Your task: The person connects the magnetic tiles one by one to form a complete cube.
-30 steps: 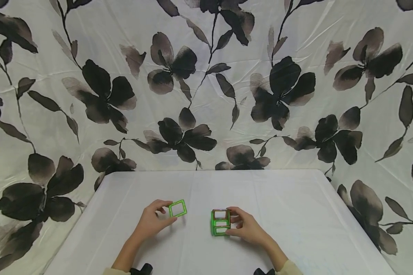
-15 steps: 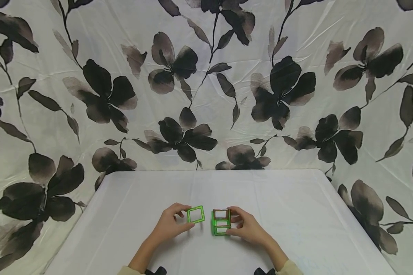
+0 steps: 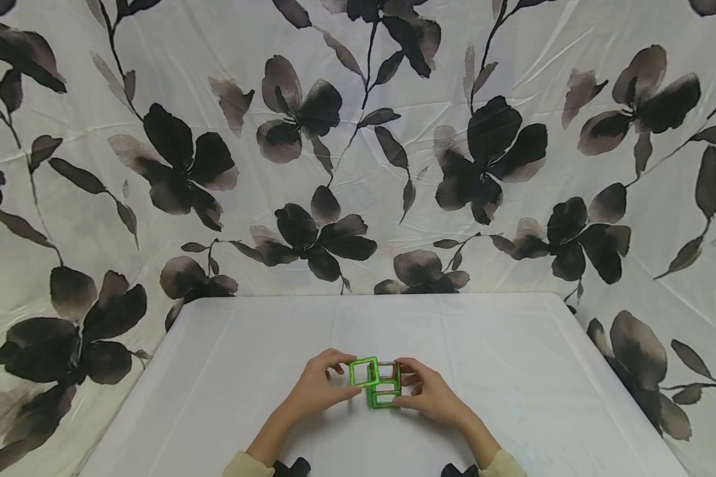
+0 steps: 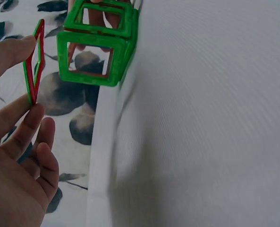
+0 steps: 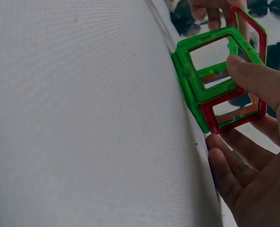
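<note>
My left hand [image 3: 322, 383] pinches a square magnetic tile [image 3: 364, 385], thumb on one edge and fingers on the opposite one. The left wrist view shows this tile [image 4: 38, 78] nearly edge-on, green on one face and red on the other. In the head view it overlaps the upper left of a small box-like build of magnetic tiles [image 3: 385, 391]. My right hand [image 3: 432, 396] holds that build from the right, with the thumb on a green frame [image 5: 200, 92] and fingers below a red frame [image 5: 207, 113]. The build rests on the white tabletop.
The white-covered table [image 3: 483, 344] runs back to its far edge. Behind it hangs a pale cloth [image 3: 394, 212] with dark flowers. Beige sleeves [image 3: 248, 465] and black wrist straps [image 3: 292, 467] show at the bottom.
My left hand has carried the tile rightward, from well left of the build until it overlaps the build's upper left in the head view. The right hand and the build have stayed put.
</note>
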`<state>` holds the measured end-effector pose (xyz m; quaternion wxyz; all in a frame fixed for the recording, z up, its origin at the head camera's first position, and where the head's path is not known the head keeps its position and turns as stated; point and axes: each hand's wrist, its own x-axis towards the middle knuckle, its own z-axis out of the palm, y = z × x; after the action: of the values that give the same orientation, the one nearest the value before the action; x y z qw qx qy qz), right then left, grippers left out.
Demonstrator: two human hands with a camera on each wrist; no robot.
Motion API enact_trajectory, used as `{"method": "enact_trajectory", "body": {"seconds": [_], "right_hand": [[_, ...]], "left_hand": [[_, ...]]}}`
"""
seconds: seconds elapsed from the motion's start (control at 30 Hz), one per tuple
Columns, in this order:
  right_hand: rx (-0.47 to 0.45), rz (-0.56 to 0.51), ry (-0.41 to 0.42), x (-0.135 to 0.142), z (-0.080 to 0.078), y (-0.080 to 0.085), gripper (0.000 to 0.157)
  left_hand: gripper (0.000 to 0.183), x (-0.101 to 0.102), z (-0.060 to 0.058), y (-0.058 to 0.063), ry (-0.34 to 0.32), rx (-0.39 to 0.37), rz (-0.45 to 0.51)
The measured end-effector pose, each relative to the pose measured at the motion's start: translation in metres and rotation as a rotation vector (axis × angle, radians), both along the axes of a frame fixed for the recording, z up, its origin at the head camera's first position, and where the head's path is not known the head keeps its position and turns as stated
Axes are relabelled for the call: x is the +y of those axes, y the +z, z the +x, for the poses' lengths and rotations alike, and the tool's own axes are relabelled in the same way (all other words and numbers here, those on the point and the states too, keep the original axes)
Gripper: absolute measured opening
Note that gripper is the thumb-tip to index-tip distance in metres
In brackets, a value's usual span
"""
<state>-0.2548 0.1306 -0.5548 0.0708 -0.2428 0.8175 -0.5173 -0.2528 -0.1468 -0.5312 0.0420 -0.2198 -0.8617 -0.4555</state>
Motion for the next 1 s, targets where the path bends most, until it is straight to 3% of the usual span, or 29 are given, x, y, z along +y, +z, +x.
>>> {"method": "enact_trajectory", "body": {"seconds": [0.23,0.47,1.0], "right_hand": [[-0.005,0.010,-0.001,0.001,-0.001,-0.001,0.069],[-0.014,0.018,-0.004,0.000,-0.001,-0.001,0.068],[-0.014,0.010,-0.004,0.001,-0.001,0.000,0.065]], "left_hand": [[0.049,0.013,-0.003,0.004,-0.045,-0.009,-0.002],[0.049,0.021,-0.006,0.007,-0.050,-0.019,-0.030],[0.049,0.028,-0.012,0.003,-0.090,-0.038,-0.059]]}}
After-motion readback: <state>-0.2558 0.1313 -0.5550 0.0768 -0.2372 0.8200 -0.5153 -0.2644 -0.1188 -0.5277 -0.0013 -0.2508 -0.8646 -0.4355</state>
